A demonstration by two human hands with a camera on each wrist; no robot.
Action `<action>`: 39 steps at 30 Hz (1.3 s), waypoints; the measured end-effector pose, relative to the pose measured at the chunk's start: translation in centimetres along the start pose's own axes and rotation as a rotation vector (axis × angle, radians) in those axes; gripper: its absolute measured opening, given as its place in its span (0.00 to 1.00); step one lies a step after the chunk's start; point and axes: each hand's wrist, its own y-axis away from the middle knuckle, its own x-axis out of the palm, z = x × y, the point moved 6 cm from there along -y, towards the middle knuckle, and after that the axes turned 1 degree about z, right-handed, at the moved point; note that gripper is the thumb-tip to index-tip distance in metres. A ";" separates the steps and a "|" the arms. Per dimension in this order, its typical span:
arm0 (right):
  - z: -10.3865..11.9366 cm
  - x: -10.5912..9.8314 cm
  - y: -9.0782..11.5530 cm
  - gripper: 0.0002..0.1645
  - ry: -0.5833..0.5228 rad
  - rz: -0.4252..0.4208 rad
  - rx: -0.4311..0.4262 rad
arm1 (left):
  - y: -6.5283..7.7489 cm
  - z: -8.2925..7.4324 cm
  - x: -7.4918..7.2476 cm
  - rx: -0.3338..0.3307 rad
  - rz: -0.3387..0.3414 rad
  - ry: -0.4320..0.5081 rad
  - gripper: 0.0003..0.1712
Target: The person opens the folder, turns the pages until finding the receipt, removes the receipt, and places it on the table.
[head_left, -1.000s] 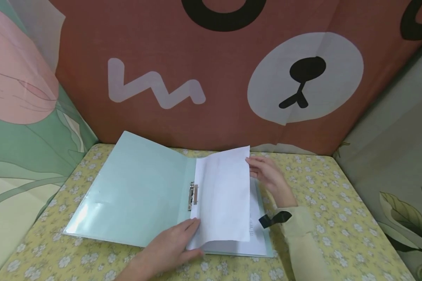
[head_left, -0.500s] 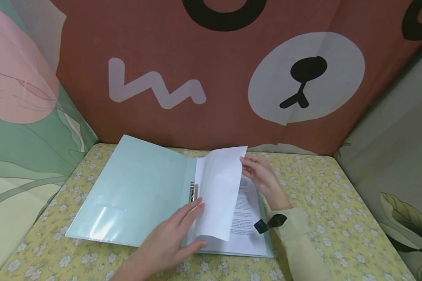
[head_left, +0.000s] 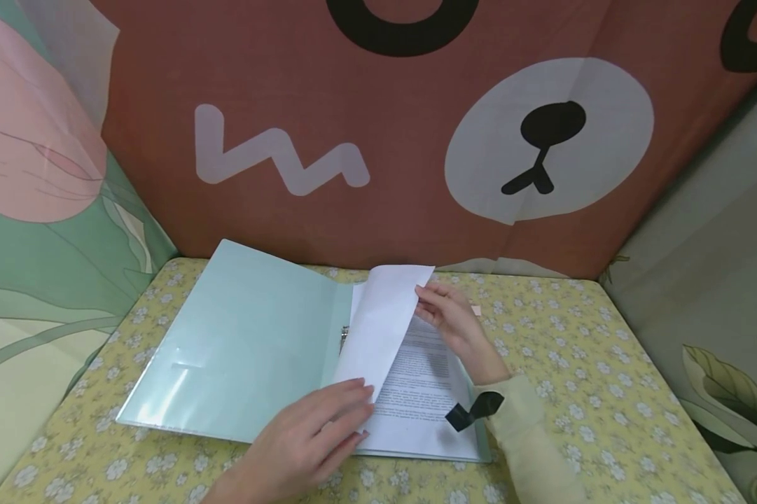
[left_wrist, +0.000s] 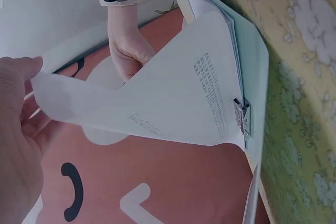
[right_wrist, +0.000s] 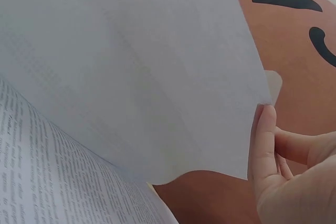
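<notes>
One loose-leaf sheet [head_left: 384, 322], white, raised and bowed over the right half of an open folder; faint print on its underside. Left hand [head_left: 302, 441]: holding the sheet's near corner between thumb and fingers. Right hand [head_left: 454, 322]: pinching its far edge, fingertips against thumb; pale yellow sleeve [head_left: 532, 434], black device [head_left: 475, 411] at the wrist. Beneath, printed pages [head_left: 416, 378], lines too small for me to read. Folder [head_left: 246, 336]: pale green, glossy, left cover tilted slightly up; metal clip [head_left: 344, 336] by the spine, partly covered by the sheet. Surface: table under a yellow cloth [head_left: 580, 357], white flowers. Behind: reddish-brown hanging [head_left: 378, 91] with white zigzag, pale muzzle and black nose, its dark curved shapes cut off above. Left side: green and pink panel [head_left: 31, 175]; right side: grey panel [head_left: 718, 252], leaf pattern. Beside the right hand, a small pinkish patch [head_left: 476, 310], mostly hidden, not identifiable. Left forearm: cut off at the near edge of view.
</notes>
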 end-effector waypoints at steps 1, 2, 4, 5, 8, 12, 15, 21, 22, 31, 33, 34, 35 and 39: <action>-0.1 0.1 0.0 0.18 0.001 0.001 0.005 | 0.0 -0.1 -0.1 0.021 -0.014 -0.005 0.17; -0.1 0.2 0.0 0.18 -0.002 -0.001 0.007 | -0.1 -0.2 -0.2 0.037 -0.024 -0.010 0.17; -0.3 0.3 0.1 0.18 -0.009 0.000 0.011 | -0.1 -0.3 -0.4 0.062 -0.034 -0.026 0.17; -0.3 0.4 0.1 0.18 -0.011 0.003 0.012 | -0.2 -0.3 -0.5 0.063 -0.030 -0.027 0.18; -0.5 0.5 0.0 0.17 -0.023 0.015 0.009 | -0.2 -0.1 -0.7 0.069 -0.019 -0.050 0.19; -0.5 0.4 0.0 0.09 -0.001 0.051 0.007 | -0.2 0.1 -0.9 0.073 -0.007 -0.111 0.21; -0.3 0.0 -0.1 0.11 0.031 0.068 0.004 | -0.1 0.4 -1.0 0.062 0.009 -0.160 0.23; 0.3 -0.9 -0.2 0.13 0.032 0.063 -0.002 | 0.5 1.2 -0.3 0.016 0.109 -0.284 0.30; 0.4 -1.0 -0.2 0.12 0.027 0.061 -0.006 | 0.6 1.4 -0.1 -0.001 0.144 -0.295 0.32; 1.2 -1.9 -0.2 0.17 -0.001 0.067 -0.013 | 1.9 3.0 1.8 -0.112 0.421 -0.337 0.15; 1.4 -2.1 -0.2 0.18 -0.014 0.062 -0.017 | 2.1 3.3 2.0 -0.132 0.447 -0.350 0.14; 1.5 -2.2 -0.2 0.18 -0.020 0.057 -0.018 | 2.2 3.4 2.1 -0.138 0.456 -0.359 0.13; 1.6 -2.4 -0.1 0.17 -0.026 0.054 -0.021 | 2.3 3.6 2.2 -0.145 0.466 -0.368 0.12; 2.0 -2.8 0.0 0.16 -0.042 0.050 -0.037 | 2.7 4.2 2.6 -0.183 0.507 -0.385 0.10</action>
